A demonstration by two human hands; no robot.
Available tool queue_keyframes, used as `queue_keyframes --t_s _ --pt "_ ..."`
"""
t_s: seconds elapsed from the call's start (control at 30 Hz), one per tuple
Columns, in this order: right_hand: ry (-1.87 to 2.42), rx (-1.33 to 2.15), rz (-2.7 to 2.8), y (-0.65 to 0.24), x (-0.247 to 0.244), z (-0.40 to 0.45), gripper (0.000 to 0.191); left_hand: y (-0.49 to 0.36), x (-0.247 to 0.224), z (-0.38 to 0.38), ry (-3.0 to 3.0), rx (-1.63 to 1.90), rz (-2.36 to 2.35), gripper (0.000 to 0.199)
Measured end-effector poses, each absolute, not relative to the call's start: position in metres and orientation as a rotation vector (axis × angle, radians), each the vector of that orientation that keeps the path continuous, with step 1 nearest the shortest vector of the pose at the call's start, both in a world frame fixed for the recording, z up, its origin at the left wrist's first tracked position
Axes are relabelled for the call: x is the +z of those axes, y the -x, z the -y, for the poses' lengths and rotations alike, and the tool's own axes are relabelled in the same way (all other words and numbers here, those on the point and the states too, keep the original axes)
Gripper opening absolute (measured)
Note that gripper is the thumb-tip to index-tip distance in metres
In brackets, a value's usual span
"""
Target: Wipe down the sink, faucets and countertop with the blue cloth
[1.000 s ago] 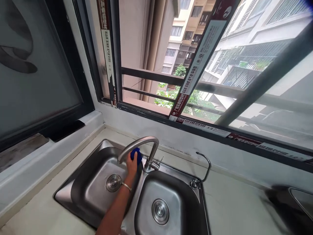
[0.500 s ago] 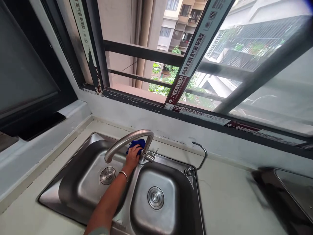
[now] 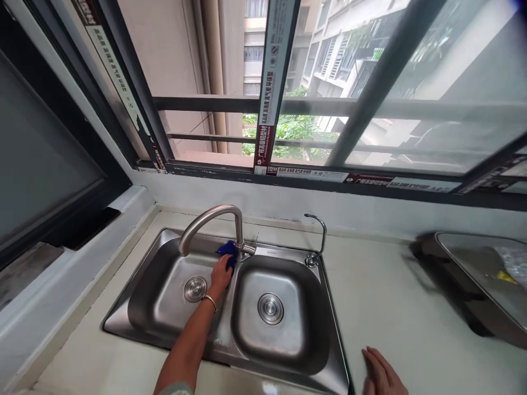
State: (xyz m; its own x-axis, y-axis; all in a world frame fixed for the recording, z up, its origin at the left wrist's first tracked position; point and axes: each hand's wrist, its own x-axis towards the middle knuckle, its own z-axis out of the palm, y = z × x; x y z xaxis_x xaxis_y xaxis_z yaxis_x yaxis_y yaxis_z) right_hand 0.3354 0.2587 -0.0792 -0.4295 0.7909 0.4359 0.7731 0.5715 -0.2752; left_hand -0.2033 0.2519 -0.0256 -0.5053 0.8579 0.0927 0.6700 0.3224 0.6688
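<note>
My left hand [image 3: 221,272], with a bracelet at the wrist, reaches over the divider of a double steel sink [image 3: 224,323]. Its fingers are closed on a blue cloth [image 3: 228,254], pressed near the base of the curved faucet [image 3: 212,213]. At the lower right, my right hand [image 3: 381,373] is partly in view beside the sink's right edge, over the pale countertop [image 3: 370,296]. Its fingers are stretched out, with nothing seen in them; the rest of the hand is cut off by the frame.
A thin curved spout [image 3: 323,233] rises from the sink's back right corner. On the right of the counter stands a dark, glass-topped appliance [image 3: 473,274]. Behind is a window with a dark frame [image 3: 308,181]; a dark panel [image 3: 45,148] is at the left.
My left hand and the blue cloth have moved slightly down, closer to the divider. My right hand has come into view at the lower right. The view has turned to the right.
</note>
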Motion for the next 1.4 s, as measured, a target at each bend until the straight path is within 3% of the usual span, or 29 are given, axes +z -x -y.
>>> queue_keyframes --t_s 0.37,0.7,1.0,1.2,1.4 --pt "1.352 0.046 2.241 -0.322 -0.061 -0.249 0.055 0.168 -0.018 -0.148 -1.507 0.675 -2.172 0.043" --pt "1.404 0.126 2.168 -0.311 -0.054 -0.248 0.050 0.147 0.040 -0.069 -1.656 0.180 -1.943 0.044" --pt "1.342 0.433 1.946 -0.302 -0.045 -0.252 0.052 0.063 0.034 -0.125 -1.776 0.089 -1.694 0.051" --pt "1.293 0.394 1.805 -0.320 -0.048 -0.257 0.045 -0.046 0.020 -0.182 -1.939 0.206 -1.390 0.050" --pt "1.366 0.272 1.696 -0.401 -0.052 -0.207 0.042 -0.110 0.019 -0.203 -2.018 0.320 -1.333 0.037"
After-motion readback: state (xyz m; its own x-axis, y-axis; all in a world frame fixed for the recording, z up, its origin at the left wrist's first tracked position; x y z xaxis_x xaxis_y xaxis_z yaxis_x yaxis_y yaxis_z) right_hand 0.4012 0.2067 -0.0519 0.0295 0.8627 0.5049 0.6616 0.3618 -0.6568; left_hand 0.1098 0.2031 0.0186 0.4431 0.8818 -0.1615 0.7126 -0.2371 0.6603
